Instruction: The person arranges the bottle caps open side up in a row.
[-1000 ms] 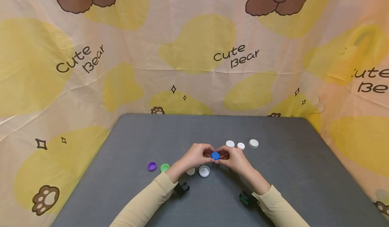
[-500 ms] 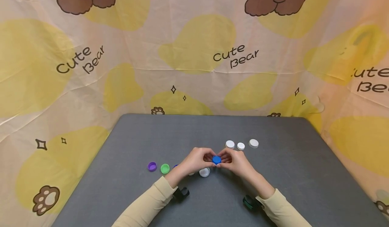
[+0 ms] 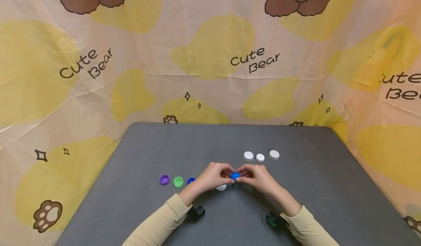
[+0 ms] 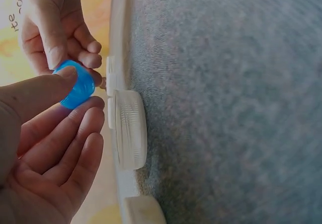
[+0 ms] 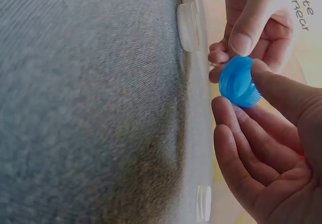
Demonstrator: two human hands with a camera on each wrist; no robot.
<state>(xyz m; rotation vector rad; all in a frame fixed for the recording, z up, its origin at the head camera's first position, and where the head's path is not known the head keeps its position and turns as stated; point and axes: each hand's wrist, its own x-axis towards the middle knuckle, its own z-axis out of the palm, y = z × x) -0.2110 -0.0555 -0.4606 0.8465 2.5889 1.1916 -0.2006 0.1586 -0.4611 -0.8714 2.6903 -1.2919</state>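
Note:
A blue bottle cap is pinched between both hands above the grey table. My left hand holds its left side, and my right hand grips the right side. In the left wrist view the left thumb presses on the blue cap, with the fingers beneath. Seen from the right wrist, the hollow inside of the cap faces partly toward the camera. Just below the left hand, a white cap shows in part, its upper side hidden by the fingers.
Left of the left forearm, a purple cap, a green cap and a partly covered dark blue cap lie in a row. Beyond the right hand sit three white caps. A printed cloth hangs behind the grey table.
Both hands have come slightly nearer the person with the blue cap, and the cap has tilted between the fingers. The dark blue cap beside the left wrist has come into view.

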